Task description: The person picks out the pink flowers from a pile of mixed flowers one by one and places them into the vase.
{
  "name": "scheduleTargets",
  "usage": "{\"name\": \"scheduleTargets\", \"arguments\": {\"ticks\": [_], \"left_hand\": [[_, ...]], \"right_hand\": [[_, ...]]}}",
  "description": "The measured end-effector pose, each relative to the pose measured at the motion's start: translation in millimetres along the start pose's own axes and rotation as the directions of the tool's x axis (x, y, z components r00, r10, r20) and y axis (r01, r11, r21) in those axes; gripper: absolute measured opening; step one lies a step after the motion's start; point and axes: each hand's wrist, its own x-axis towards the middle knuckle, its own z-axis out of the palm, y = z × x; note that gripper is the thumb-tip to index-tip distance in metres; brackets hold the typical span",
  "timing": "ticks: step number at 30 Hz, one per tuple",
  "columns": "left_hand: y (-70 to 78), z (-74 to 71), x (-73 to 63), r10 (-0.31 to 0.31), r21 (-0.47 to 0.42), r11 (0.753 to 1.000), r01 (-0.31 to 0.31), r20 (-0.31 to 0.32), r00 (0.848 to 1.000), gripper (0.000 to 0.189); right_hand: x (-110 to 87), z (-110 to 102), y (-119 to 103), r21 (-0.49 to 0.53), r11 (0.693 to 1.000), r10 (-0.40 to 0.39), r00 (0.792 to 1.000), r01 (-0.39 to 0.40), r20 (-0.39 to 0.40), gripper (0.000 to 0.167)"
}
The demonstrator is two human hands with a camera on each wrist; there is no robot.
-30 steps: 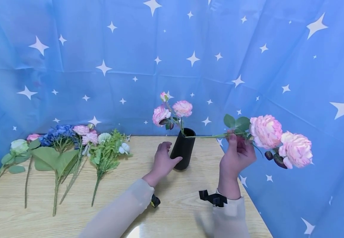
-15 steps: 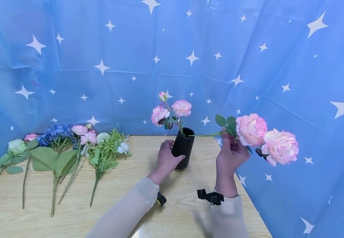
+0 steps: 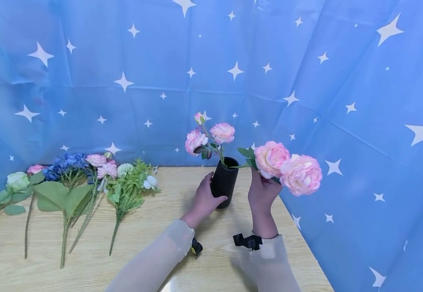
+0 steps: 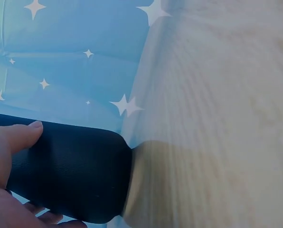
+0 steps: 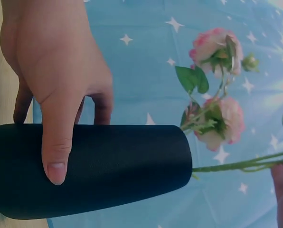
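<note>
A black vase stands on the wooden table, tilted slightly. My left hand grips its side, the thumb in front and the fingers behind, as the left wrist view also shows on the vase. One pink peony stem with two blooms and a bud leans out of the mouth. My right hand pinches a second peony stem close under its leaves, its two big blooms hanging to the right. In the right wrist view that stem enters the vase mouth, its lower end hidden inside.
On the left of the table lie a leafy filler spray, a blue hydrangea, pink flowers and a pale green rose. A blue star-patterned curtain hangs behind and to the right.
My right hand has moved left with the peony, bringing its blooms nearer the vase and more of the stem inside. My left hand has closed in around the vase.
</note>
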Motion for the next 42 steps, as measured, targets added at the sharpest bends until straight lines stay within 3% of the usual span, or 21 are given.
{"name": "scheduleTargets", "arguments": {"ticks": [7, 9, 13, 15, 20, 24, 30, 36, 42], "left_hand": [[-8.5, 0.3, -3.0, -0.014, -0.02, 1.0, 0.014, 0.001, 1.0, 0.093], [-9.2, -0.2, -3.2, -0.013, -0.02, 1.0, 0.013, 0.005, 1.0, 0.092], [-10.0, 0.0, -3.9, -0.004, -0.02, 1.0, 0.004, 0.009, 1.0, 0.092], [-10.2, 0.3, -4.4, 0.008, -0.02, 1.0, -0.008, 0.007, 1.0, 0.091], [-10.2, 1.3, -4.6, 0.029, 0.008, 1.0, -0.029, 0.006, 1.0, 0.089], [-8.3, 0.9, -4.2, 0.039, 0.024, 0.999, -0.039, 0.009, 0.999, 0.089], [-5.9, 1.0, -4.1, 0.053, 0.053, 0.997, -0.054, 0.019, 0.998, 0.089], [-8.2, 1.1, -5.1, 0.042, 0.062, 0.997, -0.044, 0.038, 0.998, 0.089], [-9.1, -3.0, -5.1, 0.068, 0.054, 0.996, -0.071, 0.051, 0.996, 0.089]], "right_hand": [[-3.2, 2.7, -1.4, -0.043, 0.999, -0.018, 0.998, 0.021, 0.052, 0.011], [-4.5, 3.0, -1.6, -0.049, 0.999, -0.006, 0.998, 0.009, 0.068, 0.016], [-6.8, 4.2, -0.7, -0.098, 0.995, 0.03, 0.993, -0.018, 0.117, 0.003], [-7.5, 4.9, 0.0, -0.119, 0.993, 0.041, 0.99, -0.025, 0.135, 0.011], [-7.4, 5.1, 0.0, -0.117, 0.993, 0.044, 0.988, -0.027, 0.146, 0.007], [-6.8, 4.5, -1.9, -0.161, 0.987, 0.038, 0.988, -0.013, 0.152, 0.015], [-6.3, 4.1, -3.0, -0.216, 0.976, 0.05, 0.985, -0.013, 0.166, 0.013], [-7.4, 5.7, 2.1, -0.265, 0.964, 0.042, 0.982, 0.008, 0.182, 0.012], [-13.1, 7.6, 11.3, -0.27, 0.963, 0.066, 0.973, -0.004, 0.22, 0.01]]}}
